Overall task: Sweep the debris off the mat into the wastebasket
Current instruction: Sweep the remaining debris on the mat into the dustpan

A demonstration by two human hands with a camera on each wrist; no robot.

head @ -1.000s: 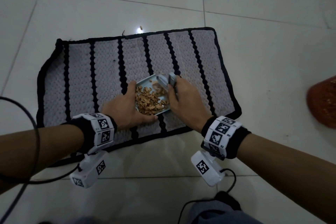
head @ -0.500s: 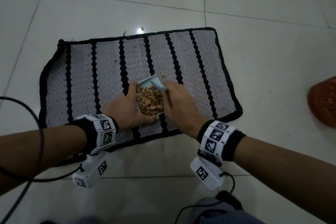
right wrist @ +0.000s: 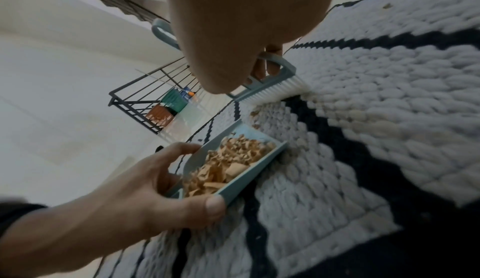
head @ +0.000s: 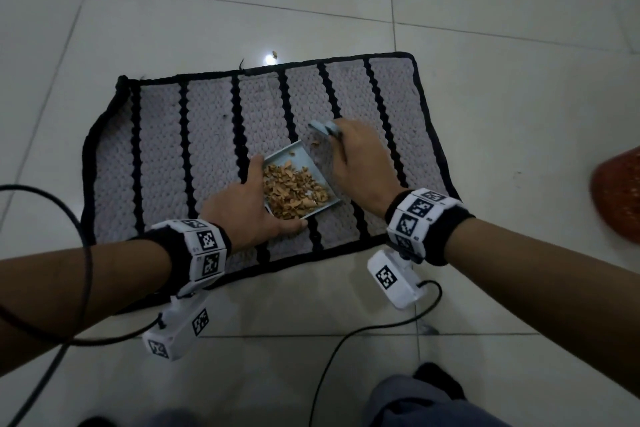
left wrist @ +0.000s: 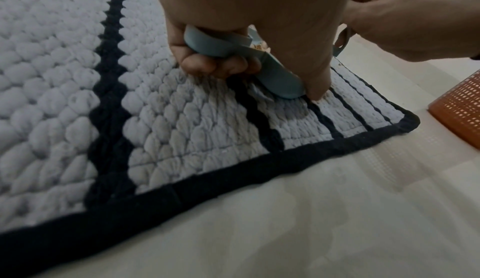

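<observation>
On the striped mat (head: 162, 163), near its front edge, the left hand (head: 249, 211) grips one pale blue dustpan (head: 304, 166) by its near end, fingers curled round the handle (seen best from the left wrist) and thumb laid along the pan's front wall; its open mouth faces away from the person, toward the far right. One heap of tan debris (head: 294, 192) already fills the pan's near half. Just beyond the mouth lie a few loose scraps (head: 315, 143), and directly behind them the right hand (head: 360, 163) clamps one small brush (head: 325, 128), bristles down on the mat, its long axis lying crosswise to the pan's. The coming stroke therefore likely runs from brush toward pan, back toward the person; the right hand is the nearer to the scraps. One further fleck (head: 274, 53) sits on the floor beyond the mat's far edge. One orange wastebasket (head: 620, 194) stands on the tiles, well apart, to the right.
</observation>
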